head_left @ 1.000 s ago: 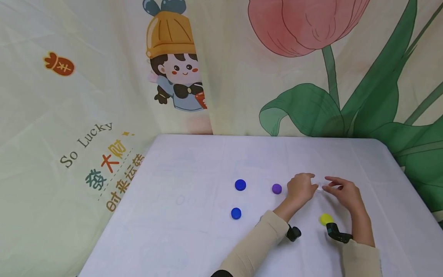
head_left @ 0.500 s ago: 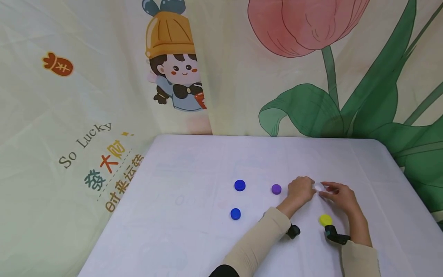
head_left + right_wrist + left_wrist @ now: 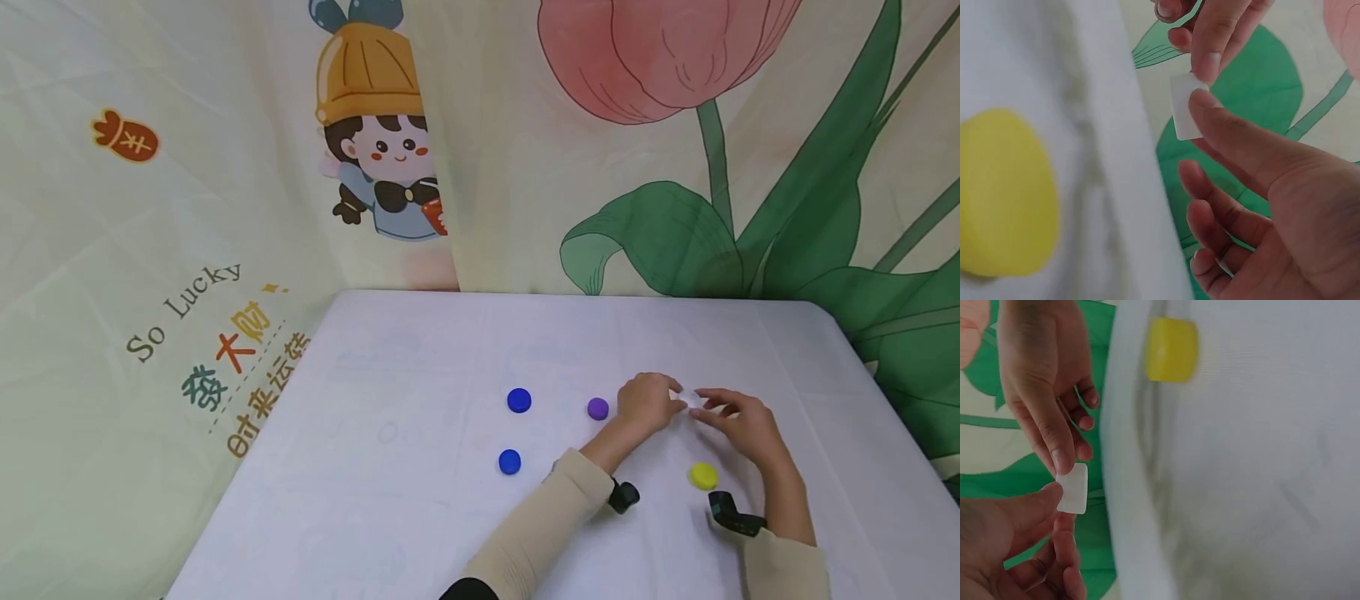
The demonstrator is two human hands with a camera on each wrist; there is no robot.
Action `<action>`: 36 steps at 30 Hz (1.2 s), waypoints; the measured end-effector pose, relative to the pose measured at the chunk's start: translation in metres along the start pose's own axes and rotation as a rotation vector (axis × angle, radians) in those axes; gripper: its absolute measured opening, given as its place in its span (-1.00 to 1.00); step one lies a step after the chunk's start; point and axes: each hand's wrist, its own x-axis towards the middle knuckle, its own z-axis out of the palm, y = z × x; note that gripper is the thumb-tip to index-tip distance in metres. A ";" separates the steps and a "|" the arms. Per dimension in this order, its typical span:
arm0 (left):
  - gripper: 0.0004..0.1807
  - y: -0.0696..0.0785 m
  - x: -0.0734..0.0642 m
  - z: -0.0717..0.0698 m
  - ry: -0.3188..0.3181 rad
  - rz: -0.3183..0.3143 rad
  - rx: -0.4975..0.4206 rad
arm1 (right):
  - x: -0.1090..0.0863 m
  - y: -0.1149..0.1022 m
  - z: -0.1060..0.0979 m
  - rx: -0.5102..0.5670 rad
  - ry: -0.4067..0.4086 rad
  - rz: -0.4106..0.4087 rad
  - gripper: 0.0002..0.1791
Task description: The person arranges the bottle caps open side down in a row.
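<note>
A small white disc-like piece [image 3: 1074,489] is held up between both hands, its flat side edge turned to the wrist cameras. My left hand [image 3: 647,403] pinches it with thumb and fingertips from one side. From the other side my right hand [image 3: 742,421] pinches it, thumb [image 3: 1210,106] lying across its edge. In the head view the white piece [image 3: 687,400] shows only faintly between the fingertips. Closest to the right wrist on the table sits a yellow disc [image 3: 703,476], thick and round-edged. A purple ball-like piece [image 3: 597,408] lies just left of my left hand.
Two blue discs [image 3: 519,400] lie farther left on the white-covered table [image 3: 390,500]. A black wrist camera [image 3: 624,497] sticks out beside the left forearm, another [image 3: 735,512] beside the right. A printed cloth [image 3: 510,167] hangs behind the table's far edge.
The fingertips of both hands first drew closer around the white piece. In the last half second my left hand shifted slightly left and up. The coloured pieces have stayed in place.
</note>
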 end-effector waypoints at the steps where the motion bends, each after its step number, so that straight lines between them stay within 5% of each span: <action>1: -0.75 0.000 -0.002 -0.006 0.014 0.026 -0.021 | 0.003 0.009 0.003 -0.006 0.033 -0.023 -0.41; 6: -0.69 -0.004 -0.015 -0.034 0.078 0.148 -0.129 | 0.014 0.031 0.007 0.007 0.170 -0.101 -0.47; 8: -0.67 -0.006 -0.021 -0.044 0.096 0.183 -0.175 | 0.010 0.014 -0.001 0.026 0.199 -0.098 -0.49; 14: -0.65 -0.014 -0.042 -0.076 0.146 0.288 -0.282 | -0.032 -0.096 -0.050 0.143 0.213 -0.189 -0.54; 17: -0.65 -0.020 -0.054 -0.087 0.190 0.342 -0.319 | -0.047 -0.128 -0.061 0.130 0.233 -0.257 -0.58; 27: -0.67 -0.041 -0.081 -0.107 0.301 0.507 -0.454 | -0.075 -0.169 -0.070 0.043 0.310 -0.430 -0.53; 36: -0.68 -0.052 -0.093 -0.116 0.305 0.621 -0.572 | -0.088 -0.185 -0.071 0.084 0.316 -0.481 -0.51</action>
